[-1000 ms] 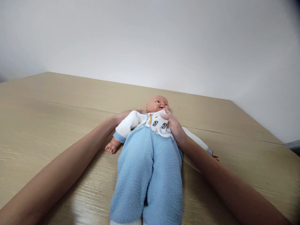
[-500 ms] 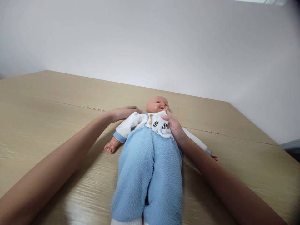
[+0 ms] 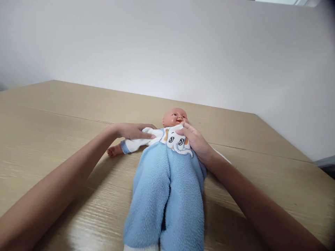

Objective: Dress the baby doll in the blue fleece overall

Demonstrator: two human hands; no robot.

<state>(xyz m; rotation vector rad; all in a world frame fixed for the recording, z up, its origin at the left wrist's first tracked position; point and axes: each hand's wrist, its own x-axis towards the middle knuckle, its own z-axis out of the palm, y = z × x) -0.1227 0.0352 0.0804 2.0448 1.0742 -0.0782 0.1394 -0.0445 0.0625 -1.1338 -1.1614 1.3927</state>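
A baby doll (image 3: 170,174) lies on its back, its head at the far end and its legs toward me. It wears a fleecy blue and white suit with an elephant face (image 3: 178,141) on the chest. My left hand (image 3: 136,131) is closed round the doll's shoulder on the left, thumb on the white cloth and fingers behind. On the other side my right hand (image 3: 195,141) grips the shoulder, its thumb on the chest near the elephant and its fingers below the chin. The doll's arm on the right is mostly hidden behind my forearm.
The doll rests on a wide light wooden table (image 3: 65,104) with a thin seam across it. A plain pale wall (image 3: 157,52) rises behind the table. Something dark (image 3: 327,164) shows past the right edge.
My left hand has moved onto the doll's shoulder, bringing its thumb over the front. The doll's arm on the left has swung outward and up. My right hand stays on the other shoulder.
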